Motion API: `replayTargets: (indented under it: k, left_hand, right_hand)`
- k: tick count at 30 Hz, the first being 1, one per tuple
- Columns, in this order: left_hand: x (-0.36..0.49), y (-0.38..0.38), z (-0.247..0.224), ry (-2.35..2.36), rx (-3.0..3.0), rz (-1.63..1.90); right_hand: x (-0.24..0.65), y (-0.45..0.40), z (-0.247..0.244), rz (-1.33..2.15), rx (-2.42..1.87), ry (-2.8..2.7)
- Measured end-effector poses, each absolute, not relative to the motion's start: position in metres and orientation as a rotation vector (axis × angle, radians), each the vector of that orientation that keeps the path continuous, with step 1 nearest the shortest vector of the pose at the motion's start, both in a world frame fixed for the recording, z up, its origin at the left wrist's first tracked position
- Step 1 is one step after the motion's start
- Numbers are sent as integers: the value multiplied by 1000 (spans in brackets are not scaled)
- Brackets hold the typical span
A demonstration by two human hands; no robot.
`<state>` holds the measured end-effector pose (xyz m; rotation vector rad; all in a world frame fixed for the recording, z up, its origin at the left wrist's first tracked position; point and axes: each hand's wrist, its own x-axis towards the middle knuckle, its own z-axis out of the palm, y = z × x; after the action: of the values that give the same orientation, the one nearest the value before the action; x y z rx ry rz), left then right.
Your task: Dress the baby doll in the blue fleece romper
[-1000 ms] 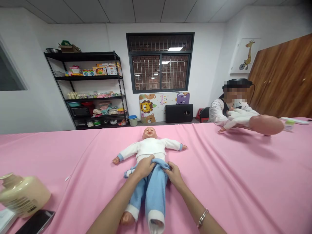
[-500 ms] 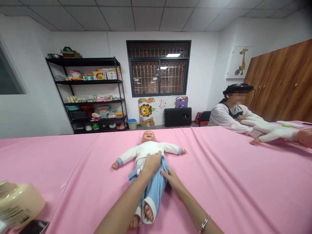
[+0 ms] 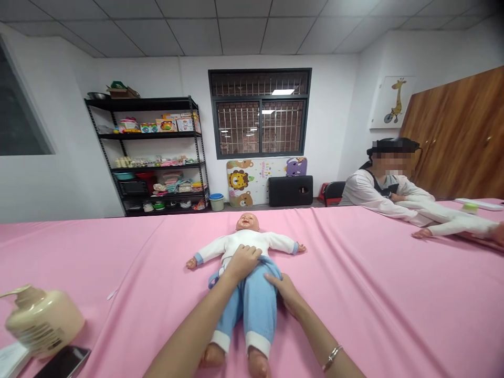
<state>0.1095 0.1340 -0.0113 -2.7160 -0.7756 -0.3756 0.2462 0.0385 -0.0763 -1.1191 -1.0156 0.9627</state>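
Trousers [image 3: 260, 304] could sit crooked on the doll [image 3: 246, 238] if the left hand [image 3: 243, 263], curled over the waistband [image 3: 271, 264], outpulls the right hand [image 3: 290, 295], pinching their side.

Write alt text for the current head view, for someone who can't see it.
A person's left hand and right hand hold blue trousers at the waist and hip of a baby doll lying face-up on a pink cloth. A pump bottle is at lower left; at right, another person is beside a second doll.
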Motion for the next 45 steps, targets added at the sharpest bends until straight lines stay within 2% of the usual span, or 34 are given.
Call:
replayTargets:
  k: [3, 8, 11, 18, 21, 25, 30, 36, 39, 45]
  left_hand:
    - [71, 132, -14, -981, -2719, -642]
    - [3, 134, -44, -1661, -2869, -1303]
    - [-6, 130, -60, -1670, -3104, -1710]
    - [19, 119, -64, -1732, -3253, -2087]
    - [18, 115, -59, -1639, -3281, -2047]
    - [11, 106, -46, -1474, -3512, -1774]
    - [-5, 106, -37, -1499, -3538, -1458]
    - [-15, 104, -38, -1653, -3225, -974]
    - [-9, 98, -37, -1598, -3218, -1022]
    - [3, 100, -46, -1771, -2978, -1393]
  right_hand:
    - [256, 46, -83, 907, -1160, -970]
    - [259, 55, -90, 751, -1159, -966]
    - [250, 54, -85, 719, -1114, -1041]
    - [234, 38, -70, 844, -1234, -1214]
    - [232, 32, -65, 842, -1280, -1255]
    - [234, 29, -59, 841, -1325, -1377]
    - [257, 34, -65, 1034, -1251, -999]
    - [259, 42, -84, 700, -1412, -1181]
    - [253, 42, -86, 647, -1441, -1252]
    - [256, 41, -81, 730, -1369, -1253]
